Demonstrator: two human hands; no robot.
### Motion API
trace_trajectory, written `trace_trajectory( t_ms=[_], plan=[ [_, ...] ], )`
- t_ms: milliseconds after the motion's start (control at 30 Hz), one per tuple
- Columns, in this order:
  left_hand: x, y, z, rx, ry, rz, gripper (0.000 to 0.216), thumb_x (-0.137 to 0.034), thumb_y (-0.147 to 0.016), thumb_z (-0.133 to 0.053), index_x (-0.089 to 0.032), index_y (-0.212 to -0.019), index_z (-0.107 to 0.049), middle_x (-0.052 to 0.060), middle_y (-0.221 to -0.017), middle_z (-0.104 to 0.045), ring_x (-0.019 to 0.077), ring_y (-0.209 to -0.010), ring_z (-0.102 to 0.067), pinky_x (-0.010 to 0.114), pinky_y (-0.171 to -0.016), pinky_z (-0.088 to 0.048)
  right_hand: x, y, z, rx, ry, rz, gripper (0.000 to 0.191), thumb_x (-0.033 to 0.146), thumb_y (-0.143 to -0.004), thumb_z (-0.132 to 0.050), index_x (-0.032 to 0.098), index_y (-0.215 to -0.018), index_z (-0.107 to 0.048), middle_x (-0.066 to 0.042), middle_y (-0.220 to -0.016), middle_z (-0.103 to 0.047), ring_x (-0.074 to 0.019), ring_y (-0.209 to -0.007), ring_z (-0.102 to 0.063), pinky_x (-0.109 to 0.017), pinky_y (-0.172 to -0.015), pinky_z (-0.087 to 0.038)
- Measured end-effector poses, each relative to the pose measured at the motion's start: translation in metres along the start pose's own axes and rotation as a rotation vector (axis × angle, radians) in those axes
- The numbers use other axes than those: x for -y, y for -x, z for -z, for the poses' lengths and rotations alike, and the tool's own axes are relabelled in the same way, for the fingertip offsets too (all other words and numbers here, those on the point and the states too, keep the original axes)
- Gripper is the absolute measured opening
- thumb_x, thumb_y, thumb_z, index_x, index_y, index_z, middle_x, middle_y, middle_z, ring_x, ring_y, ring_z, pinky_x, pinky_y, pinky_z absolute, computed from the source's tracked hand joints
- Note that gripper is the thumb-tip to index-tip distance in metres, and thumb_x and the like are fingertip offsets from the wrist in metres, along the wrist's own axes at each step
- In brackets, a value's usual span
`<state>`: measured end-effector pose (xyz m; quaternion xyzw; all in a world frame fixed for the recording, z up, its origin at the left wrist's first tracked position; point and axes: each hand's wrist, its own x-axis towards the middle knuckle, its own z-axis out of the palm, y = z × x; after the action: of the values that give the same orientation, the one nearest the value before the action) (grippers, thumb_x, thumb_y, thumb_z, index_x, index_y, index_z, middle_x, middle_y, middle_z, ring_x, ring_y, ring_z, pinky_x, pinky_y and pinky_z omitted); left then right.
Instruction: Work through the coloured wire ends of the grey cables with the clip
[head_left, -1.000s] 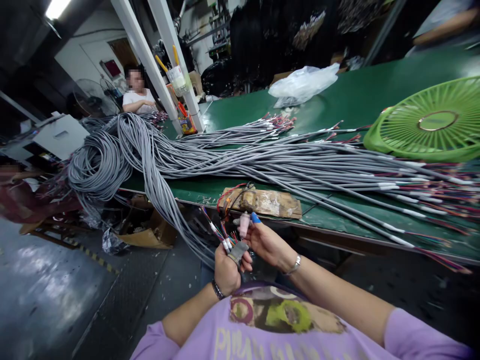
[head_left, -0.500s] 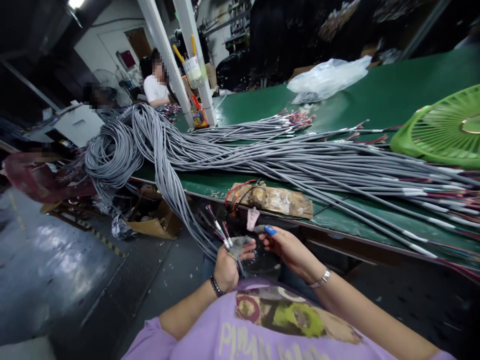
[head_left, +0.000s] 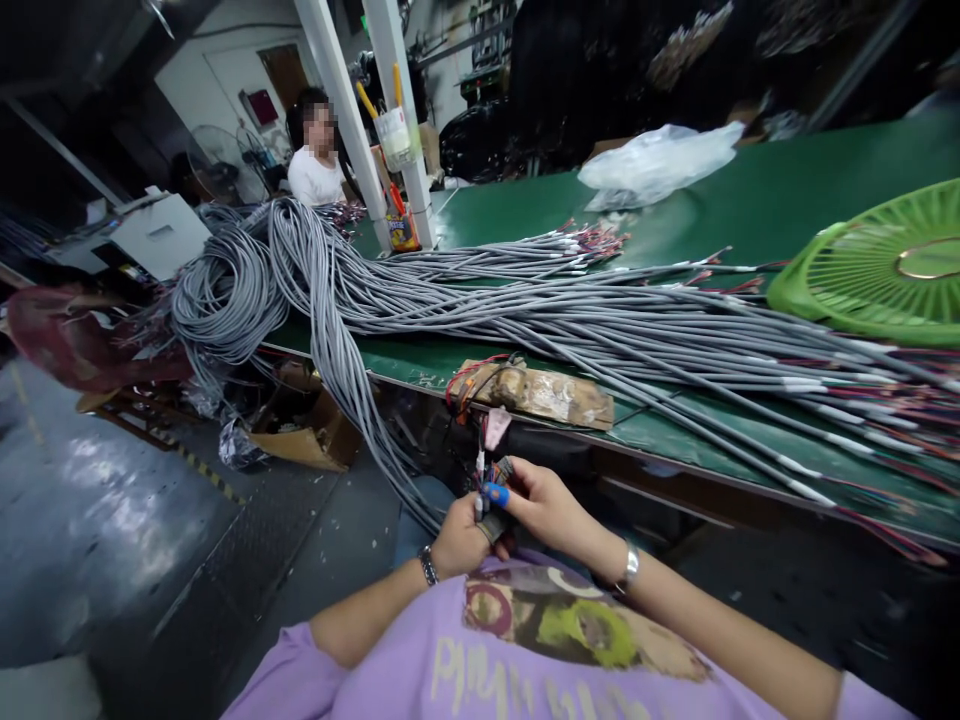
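My left hand [head_left: 459, 540] is closed round the ends of several grey cables [head_left: 397, 490], which run down to it from the table. Stripped ends with white bands and thin coloured wires [head_left: 481, 458] stick up out of the grip. Close against it, my right hand [head_left: 544, 505] pinches at the coloured wires; its thumb wears a blue cover [head_left: 496, 493]. Dark grey covers wrap some fingers of both hands. Just beyond the hands, a pale pink tag-like piece [head_left: 496, 428] hangs at the table edge.
A large bundle of grey cables [head_left: 525, 310] lies along the green table [head_left: 795, 175]. A worn wooden block [head_left: 562, 395] with wires sits at the near edge. A green fan [head_left: 885, 260] stands right, a plastic bag [head_left: 660, 165] behind. Another person [head_left: 315, 175] sits beyond the posts.
My right hand has moved left and down to my left hand and now pinches at the wires. The cable ends in my left hand have turned more upright.
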<state>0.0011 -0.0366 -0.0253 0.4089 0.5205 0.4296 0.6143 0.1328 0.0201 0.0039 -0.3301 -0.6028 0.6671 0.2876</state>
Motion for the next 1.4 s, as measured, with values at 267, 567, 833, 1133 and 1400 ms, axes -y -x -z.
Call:
trace_trajectory(
  t_ms=[267,567,833,1133,1400],
  plan=[
    [0.007,0.003,0.004,-0.08,0.194,-0.04,0.048,-0.063,-0.07,-0.061,-0.015,-0.075,-0.058,0.004,-0.057,-0.064,0.0151,-0.048,-0.061,0.024,-0.045,-0.043,0.001,-0.001,0.01,-0.033,0.069,0.086,0.025,0.039,-0.074,-0.065,0.018,-0.065,-0.057,0.001,-0.059,-0.057,-0.0126,-0.056,-0.049,-0.025,-0.056,-0.042],
    [-0.004,0.003,0.007,-0.128,0.056,-0.053,0.042,-0.057,-0.072,-0.063,-0.016,-0.068,-0.051,0.001,-0.051,-0.062,0.0097,-0.034,-0.053,0.016,-0.03,-0.028,-0.002,-0.016,0.012,0.004,-0.073,-0.084,0.035,0.045,-0.063,-0.073,0.016,-0.062,-0.055,0.004,-0.054,-0.052,-0.0085,-0.051,-0.041,-0.023,-0.052,-0.034],
    [-0.019,-0.001,0.016,-0.046,0.066,0.091,0.042,-0.056,-0.07,-0.065,-0.016,-0.068,-0.051,-0.001,-0.045,-0.059,0.009,-0.03,-0.05,0.016,-0.028,-0.024,-0.001,-0.022,0.005,-0.05,-0.074,-0.093,0.034,0.044,-0.061,-0.075,0.015,-0.062,-0.057,0.004,-0.055,-0.053,-0.0083,-0.051,-0.042,-0.022,-0.05,-0.034],
    [-0.015,-0.006,0.018,-0.041,-0.019,0.11,0.039,-0.049,-0.066,-0.07,-0.018,-0.076,-0.05,-0.002,-0.048,-0.061,0.0105,-0.034,-0.054,0.016,-0.03,-0.031,-0.014,-0.025,0.006,-0.035,-0.148,-0.146,0.033,0.041,-0.059,-0.077,0.016,-0.064,-0.056,0.003,-0.055,-0.056,-0.0089,-0.049,-0.046,-0.023,-0.05,-0.037],
    [-0.012,-0.013,0.018,-0.158,0.199,0.063,0.037,-0.049,-0.068,-0.068,-0.016,-0.067,-0.051,-0.002,-0.047,-0.059,0.0071,-0.029,-0.047,0.016,-0.027,-0.023,-0.009,-0.031,0.006,-0.051,-0.192,-0.139,0.033,0.042,-0.062,-0.075,0.015,-0.065,-0.056,0.003,-0.055,-0.057,-0.0087,-0.05,-0.046,-0.023,-0.051,-0.037]
  ],
)
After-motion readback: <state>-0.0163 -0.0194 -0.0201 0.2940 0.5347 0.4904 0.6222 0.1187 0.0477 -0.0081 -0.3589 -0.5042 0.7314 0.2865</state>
